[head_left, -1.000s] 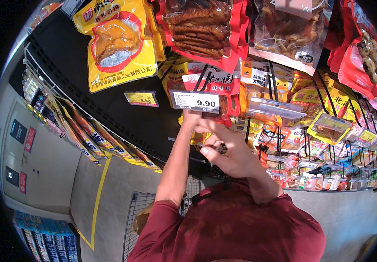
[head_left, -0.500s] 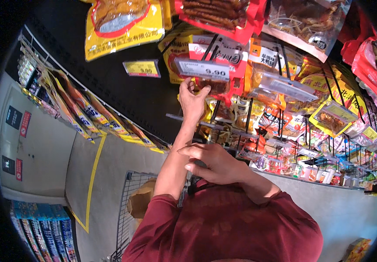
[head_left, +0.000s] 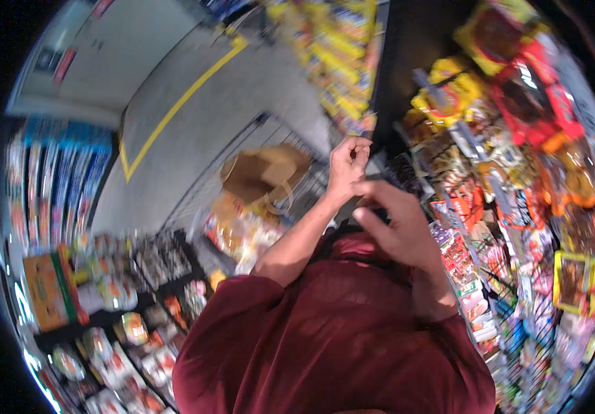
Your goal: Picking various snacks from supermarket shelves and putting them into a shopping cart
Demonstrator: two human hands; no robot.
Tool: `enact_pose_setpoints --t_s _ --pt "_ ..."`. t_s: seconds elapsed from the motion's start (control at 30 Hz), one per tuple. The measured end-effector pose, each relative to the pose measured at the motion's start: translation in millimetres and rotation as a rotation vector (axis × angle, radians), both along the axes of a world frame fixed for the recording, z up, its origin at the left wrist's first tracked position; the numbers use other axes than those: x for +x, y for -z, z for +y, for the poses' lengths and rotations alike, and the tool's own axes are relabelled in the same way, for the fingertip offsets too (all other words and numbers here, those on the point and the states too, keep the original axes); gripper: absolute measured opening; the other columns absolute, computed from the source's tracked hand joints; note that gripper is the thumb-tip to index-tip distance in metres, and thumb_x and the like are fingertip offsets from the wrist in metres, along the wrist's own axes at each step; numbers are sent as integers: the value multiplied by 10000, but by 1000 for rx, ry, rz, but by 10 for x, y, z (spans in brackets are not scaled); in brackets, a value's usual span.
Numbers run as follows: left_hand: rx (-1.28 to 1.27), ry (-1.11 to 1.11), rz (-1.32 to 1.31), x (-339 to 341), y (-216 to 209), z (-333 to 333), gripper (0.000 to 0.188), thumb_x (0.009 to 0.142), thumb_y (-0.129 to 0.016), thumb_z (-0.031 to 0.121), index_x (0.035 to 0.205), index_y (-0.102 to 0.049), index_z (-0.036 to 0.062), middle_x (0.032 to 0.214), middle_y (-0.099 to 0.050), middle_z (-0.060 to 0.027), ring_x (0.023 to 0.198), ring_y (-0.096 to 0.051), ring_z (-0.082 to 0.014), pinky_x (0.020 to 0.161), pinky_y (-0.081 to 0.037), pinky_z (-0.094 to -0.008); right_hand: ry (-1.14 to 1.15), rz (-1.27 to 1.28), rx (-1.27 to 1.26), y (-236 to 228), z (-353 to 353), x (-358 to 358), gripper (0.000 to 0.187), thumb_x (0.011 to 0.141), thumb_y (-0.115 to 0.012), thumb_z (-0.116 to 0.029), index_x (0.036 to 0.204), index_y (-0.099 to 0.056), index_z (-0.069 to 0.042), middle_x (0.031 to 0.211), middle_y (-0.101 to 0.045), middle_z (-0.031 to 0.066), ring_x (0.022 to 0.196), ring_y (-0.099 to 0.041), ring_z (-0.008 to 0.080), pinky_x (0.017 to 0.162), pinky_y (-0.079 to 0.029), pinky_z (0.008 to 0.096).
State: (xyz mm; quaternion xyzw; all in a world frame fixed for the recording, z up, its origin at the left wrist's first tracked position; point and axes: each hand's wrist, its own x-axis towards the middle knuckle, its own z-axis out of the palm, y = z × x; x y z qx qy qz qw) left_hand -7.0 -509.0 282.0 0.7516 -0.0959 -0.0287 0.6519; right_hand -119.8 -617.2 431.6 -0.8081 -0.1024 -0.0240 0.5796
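Observation:
My left hand [head_left: 349, 164] is raised in front of me with its fingers curled in loosely toward the thumb, and nothing shows between them. It hangs between the shopping cart and the shelf of snack packs. Just behind its wrist, my right hand [head_left: 397, 217] is bent, thumb apart from the fingers, with nothing in it. Left of my left forearm stands a wire shopping cart [head_left: 194, 195]. In it lie an open brown paper bag [head_left: 259, 174] and a blurred clear bag with yellow and red contents [head_left: 235, 224].
Hanging snack packs, among them a red pack [head_left: 528, 93], fill the rack on the right. Yellow packs [head_left: 342, 55] hang ahead. At lower left is a display of wrapped goods [head_left: 111, 355] with a cardboard box [head_left: 49, 290]. A yellow line [head_left: 180, 107] marks the grey floor.
My view has swung left, bringing the cart and the left display into sight. My left hand has come away from the hanging packs and price tag, and its fingers have curled in.

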Motion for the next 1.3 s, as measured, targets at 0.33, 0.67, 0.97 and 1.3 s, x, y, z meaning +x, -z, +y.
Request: enact_pose_setpoints --t_s 0.33,0.67,0.97,1.3 --pt "167 -593 163 -968 861 2608 73 876 -613 4 929 -657 -22 763 -662 -74 690 -599 -127 638 -488 -280 -124 96 -17 442 777 -56 313 886 -653 -102 1169 -601 20 976 -659 181 860 -666 297 762 -508 358" --pt "760 -847 458 -1136 1677 4489 304 798 -678 156 1055 -668 -6 1011 -702 -226 958 -686 -351 827 -524 -415 -90 199 -99 562 1134 -350 299 898 -641 -74 1177 -596 22 1012 -666 195 922 -672 320 816 -516 359" --pt "989 -637 587 -766 2704 5155 560 723 -794 360 1172 -662 53 1037 -714 -178 994 -689 -305 882 -528 -373 20 233 -262 609 1290 -608 291 903 -640 -99 1163 -587 22 1025 -652 209 925 -651 373 797 -512 385" --pt "1126 -507 570 -167 2917 6448 677 763 -741 517 1226 -622 39 1102 -684 -211 966 -682 -378 803 -562 -451 29 106 -340 659 1332 -809 304 857 -638 -133 1131 -571 -19 994 -611 174 949 -608 366 794 -504 446"
